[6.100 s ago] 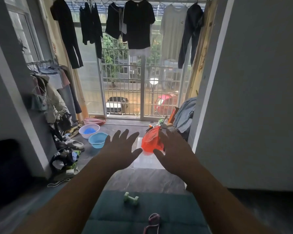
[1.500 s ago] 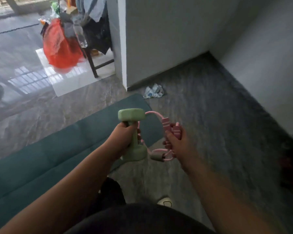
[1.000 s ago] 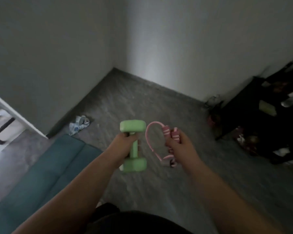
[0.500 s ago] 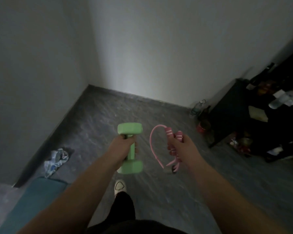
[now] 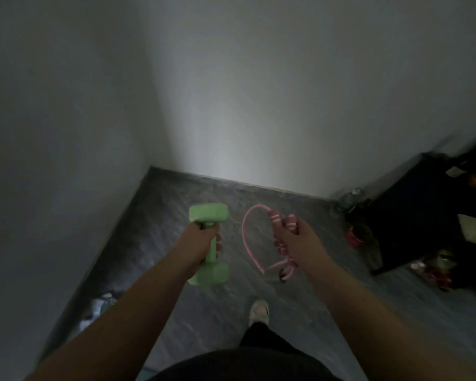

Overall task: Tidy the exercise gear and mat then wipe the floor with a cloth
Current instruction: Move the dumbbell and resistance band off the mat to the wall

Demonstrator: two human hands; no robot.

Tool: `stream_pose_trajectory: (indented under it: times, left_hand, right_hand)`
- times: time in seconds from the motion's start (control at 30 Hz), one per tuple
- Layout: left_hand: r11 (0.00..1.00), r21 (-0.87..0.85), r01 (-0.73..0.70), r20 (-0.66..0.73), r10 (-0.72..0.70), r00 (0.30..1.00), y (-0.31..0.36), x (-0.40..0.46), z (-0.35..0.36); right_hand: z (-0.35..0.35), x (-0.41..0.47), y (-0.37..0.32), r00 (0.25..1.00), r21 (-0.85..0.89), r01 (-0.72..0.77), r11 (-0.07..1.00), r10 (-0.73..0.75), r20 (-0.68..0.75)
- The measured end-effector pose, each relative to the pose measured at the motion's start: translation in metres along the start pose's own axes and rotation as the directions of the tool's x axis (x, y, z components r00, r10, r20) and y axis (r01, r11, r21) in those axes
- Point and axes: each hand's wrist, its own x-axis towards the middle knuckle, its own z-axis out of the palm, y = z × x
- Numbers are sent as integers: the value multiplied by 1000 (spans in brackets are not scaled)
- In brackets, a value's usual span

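1. Left hand (image 5: 201,244) was curled round the middle bar of a green dumbbell (image 5: 209,247), held upright in the air, one head above the fist and one below.
2. Right hand (image 5: 296,244) gripped the two pink handles of a skipping rope (image 5: 275,237) together; the pink cord looped out to the left of the hand and hung bunched beneath it.
3. Both items sat side by side at the middle of the view, apart from each other, above a dark grey floor (image 5: 193,204).
4. A crumpled cloth (image 5: 101,303) lay on the floor at the near left, close to the foot of the left wall (image 5: 61,138).
5. A black shelf (image 5: 423,210) stood at the right against the far wall; its contents were blurred. A bottle (image 5: 348,199) stood just left of it.
6. One foot in a light shoe (image 5: 259,312) was planted on the floor, near centre.
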Motion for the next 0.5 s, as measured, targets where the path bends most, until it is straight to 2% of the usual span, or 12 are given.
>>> stream_pose_trajectory:
  times: [0.2,0.5]
  left_hand:
    - [1000,20,5,-10,-5,1000,43,116,15]
    - [986,139,90,-25,-88,996,113,342,51]
  right_hand:
    - [15,121,-21,999,-61,9,998,-6,48]
    - [31,360,-35,992,-50,-101,994,105,77]
